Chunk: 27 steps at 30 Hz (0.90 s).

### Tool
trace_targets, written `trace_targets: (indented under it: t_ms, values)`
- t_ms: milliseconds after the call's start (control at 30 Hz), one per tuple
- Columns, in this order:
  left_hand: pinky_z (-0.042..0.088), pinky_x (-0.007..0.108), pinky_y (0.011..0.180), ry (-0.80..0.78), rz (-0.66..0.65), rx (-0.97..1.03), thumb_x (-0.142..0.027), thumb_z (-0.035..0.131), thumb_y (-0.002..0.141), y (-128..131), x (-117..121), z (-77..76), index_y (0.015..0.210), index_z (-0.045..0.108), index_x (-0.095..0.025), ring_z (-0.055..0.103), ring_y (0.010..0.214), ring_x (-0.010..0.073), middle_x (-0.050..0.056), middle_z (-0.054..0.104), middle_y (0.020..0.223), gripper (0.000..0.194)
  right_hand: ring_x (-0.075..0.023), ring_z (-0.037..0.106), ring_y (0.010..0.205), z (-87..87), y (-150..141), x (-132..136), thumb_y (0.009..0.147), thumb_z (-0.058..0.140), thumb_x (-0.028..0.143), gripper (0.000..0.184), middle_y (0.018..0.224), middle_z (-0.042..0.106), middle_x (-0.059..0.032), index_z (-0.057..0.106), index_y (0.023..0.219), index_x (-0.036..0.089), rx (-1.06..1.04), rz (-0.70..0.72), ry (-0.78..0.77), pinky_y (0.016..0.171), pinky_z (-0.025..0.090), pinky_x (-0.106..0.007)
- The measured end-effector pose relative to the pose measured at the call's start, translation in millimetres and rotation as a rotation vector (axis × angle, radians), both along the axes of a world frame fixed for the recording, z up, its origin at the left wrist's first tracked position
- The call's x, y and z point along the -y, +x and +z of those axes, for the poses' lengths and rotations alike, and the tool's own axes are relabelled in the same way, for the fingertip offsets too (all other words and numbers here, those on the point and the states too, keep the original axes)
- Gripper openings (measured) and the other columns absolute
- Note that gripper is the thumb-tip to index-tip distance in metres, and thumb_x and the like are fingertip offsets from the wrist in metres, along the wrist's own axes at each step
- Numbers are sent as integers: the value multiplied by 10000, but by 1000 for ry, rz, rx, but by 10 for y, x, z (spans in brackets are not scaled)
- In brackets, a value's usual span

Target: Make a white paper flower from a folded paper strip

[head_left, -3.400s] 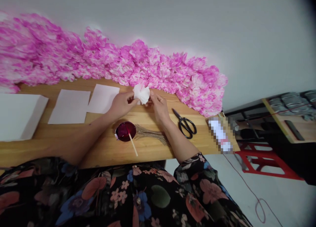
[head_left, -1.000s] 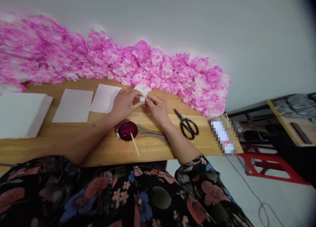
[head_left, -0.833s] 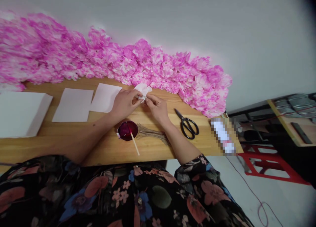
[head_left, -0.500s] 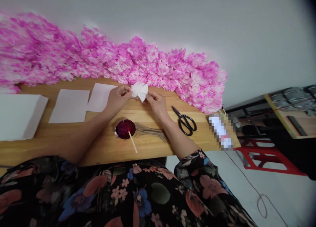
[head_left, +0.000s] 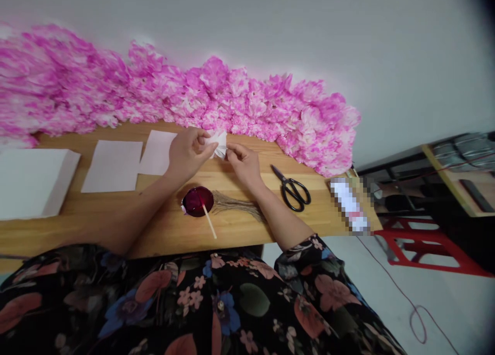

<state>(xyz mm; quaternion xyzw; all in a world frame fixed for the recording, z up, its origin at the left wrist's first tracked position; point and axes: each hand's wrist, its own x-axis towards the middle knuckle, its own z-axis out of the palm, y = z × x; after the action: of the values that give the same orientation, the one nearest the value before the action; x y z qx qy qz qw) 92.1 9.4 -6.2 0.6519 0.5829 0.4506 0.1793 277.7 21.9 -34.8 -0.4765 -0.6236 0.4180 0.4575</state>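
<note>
My left hand (head_left: 192, 150) pinches a gathered, fan-pleated piece of white tissue paper (head_left: 220, 141) between thumb and fingers, above the middle of the table. On the paper's right edge, the fingertips of my right hand (head_left: 244, 164) are pinched together; the exact spot they grip is partly hidden. Below the hands stands a small dark bowl (head_left: 188, 214) of deep magenta liquid, a pale stick (head_left: 210, 224) leaning out of it. Strands of brown twine (head_left: 235, 203) lie beside the bowl, running under my right forearm. Black-handled scissors (head_left: 291, 188) lie open to the right.
Pink and white paper flowers (head_left: 216, 95) are heaped along the wall. Two sheets of white paper (head_left: 113, 165) and a thick white stack (head_left: 33, 182) lie on the left of the wooden table (head_left: 154, 236). A blurred-out item (head_left: 350, 204) lies right; beyond is a red stool (head_left: 429, 249).
My left hand has turned and closed further over the white tissue paper, covering more of it. The paper looks narrower and more bunched. My right hand stays at its right edge.
</note>
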Motion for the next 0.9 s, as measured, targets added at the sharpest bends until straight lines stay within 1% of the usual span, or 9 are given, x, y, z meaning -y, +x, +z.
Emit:
trace_targets:
  t_ms: [100,167,267,400,567,633,767,833,900]
  values:
    - [432,310,685,-117,13,-60,-346,675,841,12,-19,-32,858,683,-205,588,656,166,-13,646,691,142,-186,750,910,49,-9,35,891,635,319,258,1052,831,-20,822,1046,232,25,28,14,894,580,-332]
    - [427,314,688,-144,12,-91,-333,647,859,22,-17,-46,828,687,-208,590,639,166,-15,655,670,136,-190,748,905,98,-9,55,900,662,390,269,1048,832,-20,823,1052,237,38,45,-5,879,581,-333]
    - [460,339,794,-87,-29,-155,-314,651,862,42,-2,-58,814,700,-215,642,723,190,0,712,728,121,-196,745,895,140,-8,71,877,705,489,325,1025,831,-33,820,1027,223,51,42,-10,840,582,-320]
    - [478,364,878,-18,-88,-205,-301,677,856,55,5,-86,815,718,-220,682,831,221,19,757,794,100,-181,730,862,90,-5,46,886,668,455,293,982,820,-29,811,949,207,69,11,57,817,575,-299]
    - [501,330,848,-5,-38,-94,-285,668,869,29,-16,-125,830,721,-212,693,829,198,13,784,849,99,-196,742,880,87,24,34,949,605,476,331,972,816,-49,802,996,213,9,-12,45,832,578,-330]
    - [503,317,826,-15,-27,-53,-289,667,875,22,-20,-128,829,719,-209,688,805,187,9,782,843,106,-214,743,964,130,30,66,973,592,499,350,1050,813,-68,797,1040,224,39,-2,126,870,579,-353]
    - [498,326,861,-8,-49,-44,-287,678,875,33,-17,-122,808,709,-216,683,806,186,4,771,816,102,-254,708,1057,151,26,108,933,673,501,321,1125,798,-92,791,1077,240,249,25,368,987,557,-428]
    - [495,330,874,-4,-70,-32,-288,683,868,42,-15,-126,791,702,-220,681,813,189,3,765,806,104,-254,699,1051,111,27,85,941,664,480,299,1116,797,-89,792,1076,246,294,12,372,996,550,-434]
    - [498,320,848,-13,-83,19,-297,687,851,46,-19,-142,779,693,-216,673,803,186,1,756,798,109,-230,702,978,62,38,38,960,622,449,284,1067,804,-69,798,1042,242,248,-22,298,923,562,-391]
